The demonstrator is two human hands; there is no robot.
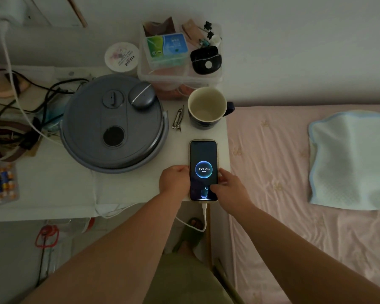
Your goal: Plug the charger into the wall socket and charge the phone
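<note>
Two hands: both are reaching forward and down from bare forearms, meeting at the phone.
Left hand point(173, 179): curling loosely, fingers pressing the phone's left edge.
Right hand point(227, 185): fingers bending around the right edge, thumb lying across the lower screen.
Phone point(203, 163): lying flat, face up, at the near right corner of the white table point(127, 189); its glossy dark screen is glowing with a round blue charging ring.
Cable point(204, 218): thin, white, plugging into the phone's bottom end and looping below the table edge.
Mug point(207, 107): round, dark outside, pale inside, standing beyond the phone.
Lid point(113, 121): large, round, matte grey plastic, sitting left of the phone.
</note>
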